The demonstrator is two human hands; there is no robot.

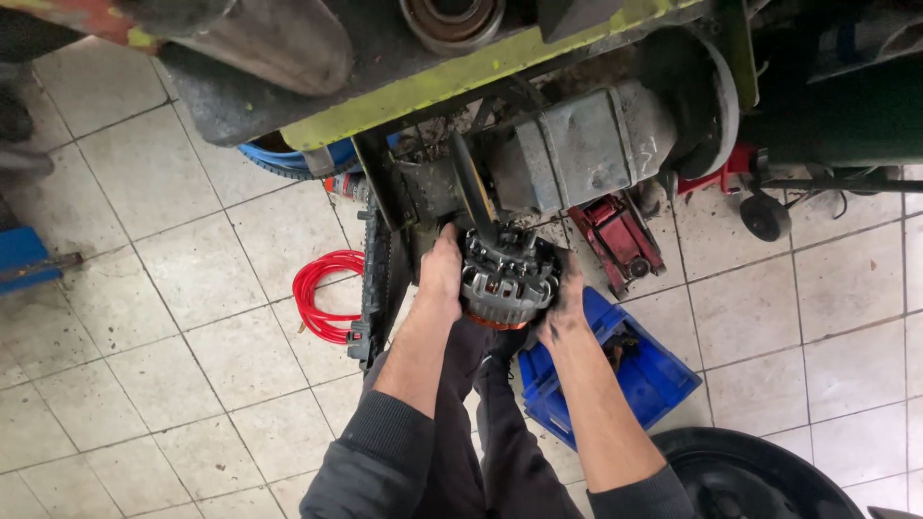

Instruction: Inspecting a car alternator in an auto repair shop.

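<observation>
A round grey metal alternator point(507, 272) with finned slots and an orange band at its lower edge sits just below a grimy metal housing point(577, 144) under a yellow-green workbench edge point(461, 82). My left hand point(441, 271) grips the alternator's left side. On its right side, my right hand point(564, 312) holds it with greasy fingers. Both forearms reach up from dark sleeves. The alternator's far face is hidden against the housing.
A blue plastic bin point(663, 380) lies on the tiled floor beside my right arm. A red coiled hose point(322, 288) lies to the left, a red floor jack point(620, 240) to the right, a black round rim point(740, 471) at the bottom right.
</observation>
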